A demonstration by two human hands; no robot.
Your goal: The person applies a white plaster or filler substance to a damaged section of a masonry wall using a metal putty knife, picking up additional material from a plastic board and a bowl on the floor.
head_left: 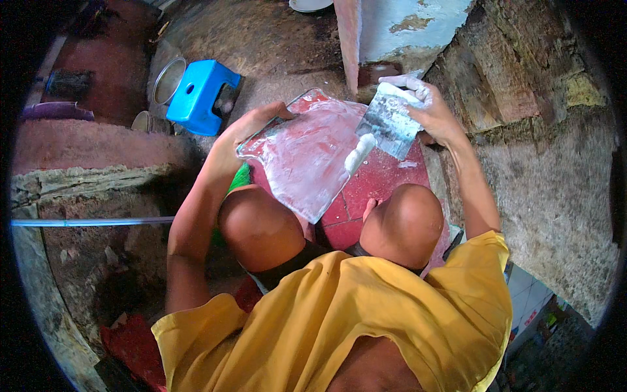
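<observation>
My left hand (258,121) grips the upper left edge of a glass pane (300,157), which is smeared with white paste over a pinkish-red surface. My right hand (428,111) is wrapped round a small rectangular translucent sheet (392,127) with white paste along its top and on my fingers. The sheet is tilted at the pane's right edge, beside a thick white lump of paste (359,155). Beneath them is a red tiled floor (346,212), between and beyond my bent knees.
A blue plastic stool (196,98) stands at upper left near a metal ring (168,80). A white dish (310,3) lies at the top, beside a peeling wall (405,32). A long pale strip (98,222) extends leftward, and rough boards (535,183) are at right.
</observation>
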